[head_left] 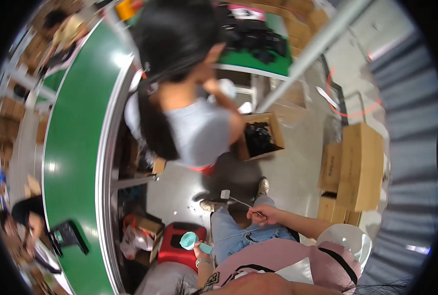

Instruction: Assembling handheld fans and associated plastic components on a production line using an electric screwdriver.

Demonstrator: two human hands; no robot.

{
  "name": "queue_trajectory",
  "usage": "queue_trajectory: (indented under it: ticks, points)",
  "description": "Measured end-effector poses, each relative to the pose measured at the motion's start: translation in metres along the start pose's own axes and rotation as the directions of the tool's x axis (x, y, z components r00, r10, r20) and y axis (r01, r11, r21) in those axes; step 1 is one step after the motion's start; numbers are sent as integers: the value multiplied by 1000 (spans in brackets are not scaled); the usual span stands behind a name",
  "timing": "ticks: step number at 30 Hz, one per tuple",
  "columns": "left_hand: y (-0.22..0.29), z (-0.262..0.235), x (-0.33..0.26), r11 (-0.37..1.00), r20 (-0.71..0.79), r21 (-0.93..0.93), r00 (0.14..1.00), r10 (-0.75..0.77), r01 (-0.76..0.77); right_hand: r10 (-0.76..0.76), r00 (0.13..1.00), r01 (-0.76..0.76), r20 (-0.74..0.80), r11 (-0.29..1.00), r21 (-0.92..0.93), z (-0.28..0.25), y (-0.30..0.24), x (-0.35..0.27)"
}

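My left hand (199, 252) is closed round a small teal handheld fan (188, 240), beside a red stool-like thing (180, 242). Over my jeans, my right hand (264, 215) pinches a thin pale cable (240, 202). At the cable's far end sticks out a small white block (225, 194) that looks like a charger plug. A second stretch of pale cord crosses my lap towards the fan; where it ends I cannot make out.
Ahead stands a blurred person (194, 128) in a grey top. A green conveyor belt (76, 147) runs along the left, bearing a black device (70, 237). An open carton (263, 152) of black items lies on the floor; stacked cartons (359, 167) stand right, by a grey curtain (406, 147).
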State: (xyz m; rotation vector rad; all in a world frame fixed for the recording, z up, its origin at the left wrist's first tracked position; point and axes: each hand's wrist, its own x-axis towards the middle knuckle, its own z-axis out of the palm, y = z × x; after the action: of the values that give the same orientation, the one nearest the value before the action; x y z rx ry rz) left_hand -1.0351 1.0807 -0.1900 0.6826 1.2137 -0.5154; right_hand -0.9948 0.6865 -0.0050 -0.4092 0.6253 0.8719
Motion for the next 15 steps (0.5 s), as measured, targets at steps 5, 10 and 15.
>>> queue_trajectory:
  ticks: [5,10,15]
  points:
    - [-24,143,-27,763,268,636,960,-76,-117,-363,877,447,-315,856,258,-60,-7,-86]
    - [-137,332,-93,697,564,641,813,-144,-321,-570,752,659,-332,652,374,-173,-27,-157]
    - [-309,505,-188,530,677,734,506,-534,-424,-706,621,783,-341,582,221,-227,-101,-238]
